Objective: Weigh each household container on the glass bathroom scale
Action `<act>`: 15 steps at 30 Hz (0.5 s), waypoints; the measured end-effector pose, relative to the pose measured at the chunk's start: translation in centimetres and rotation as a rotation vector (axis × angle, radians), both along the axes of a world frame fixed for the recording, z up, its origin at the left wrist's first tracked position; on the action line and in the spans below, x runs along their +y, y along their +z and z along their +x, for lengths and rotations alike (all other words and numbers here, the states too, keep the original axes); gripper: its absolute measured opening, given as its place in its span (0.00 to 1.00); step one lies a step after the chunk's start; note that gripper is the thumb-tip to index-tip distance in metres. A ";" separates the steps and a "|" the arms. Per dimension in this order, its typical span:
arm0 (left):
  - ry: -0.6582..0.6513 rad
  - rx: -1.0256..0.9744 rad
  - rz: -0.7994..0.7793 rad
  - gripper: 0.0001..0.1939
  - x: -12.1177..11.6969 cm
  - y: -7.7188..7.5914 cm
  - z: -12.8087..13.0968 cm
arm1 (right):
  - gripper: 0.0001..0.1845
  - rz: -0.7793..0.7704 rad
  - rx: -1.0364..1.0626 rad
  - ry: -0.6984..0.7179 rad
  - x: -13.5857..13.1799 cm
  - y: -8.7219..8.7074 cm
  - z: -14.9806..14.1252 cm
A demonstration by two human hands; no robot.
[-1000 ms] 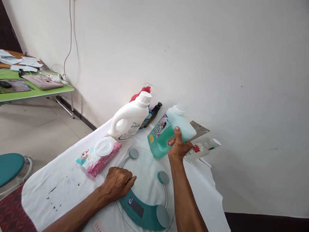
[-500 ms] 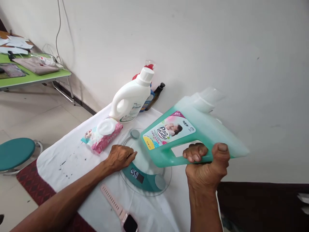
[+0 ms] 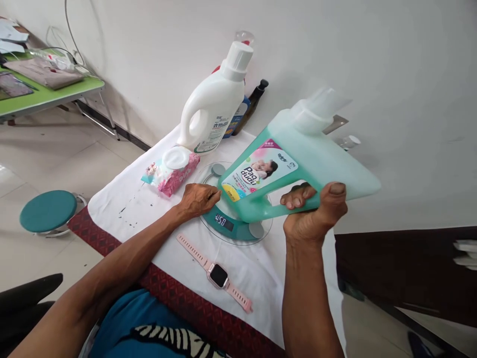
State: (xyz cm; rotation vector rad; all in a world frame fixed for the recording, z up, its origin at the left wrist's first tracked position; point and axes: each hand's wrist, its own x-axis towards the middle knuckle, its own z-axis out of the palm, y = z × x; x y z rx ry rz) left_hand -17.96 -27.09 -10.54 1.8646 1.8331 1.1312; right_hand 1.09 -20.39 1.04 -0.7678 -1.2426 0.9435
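I find the right hand (image 3: pixel 315 214) gripping the green bottle (image 3: pixel 298 149), the left hand (image 3: pixel 200 200) curled at the scale (image 3: pixel 238 231), its hold unclear.

Gap between scale (image 3: pixel 241 232) and watch (image 3: pixel 218 276)

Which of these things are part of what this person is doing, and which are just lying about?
Seemingly part of it:
green bottle, gripped in the right hand
glass scale, at the left hand

Seemingly just about, untouched:
white bottle
wipes pack
pink watch
blue bottle
dark bottle
teal stool
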 end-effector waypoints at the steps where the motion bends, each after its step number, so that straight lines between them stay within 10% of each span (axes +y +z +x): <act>1: 0.002 -0.022 -0.002 0.24 -0.1 0.2 0.0 | 0.33 -0.001 -0.006 0.000 0.0 0.0 -0.1; 9: 0.055 -0.269 0.070 0.28 -4.6 6.0 1.6 | 0.32 0.057 0.013 -0.027 -0.5 0.4 -0.1; 15: 0.073 -0.654 -0.257 0.27 -15.9 9.6 2.0 | 0.29 0.006 -0.016 0.017 -0.4 0.0 -1.5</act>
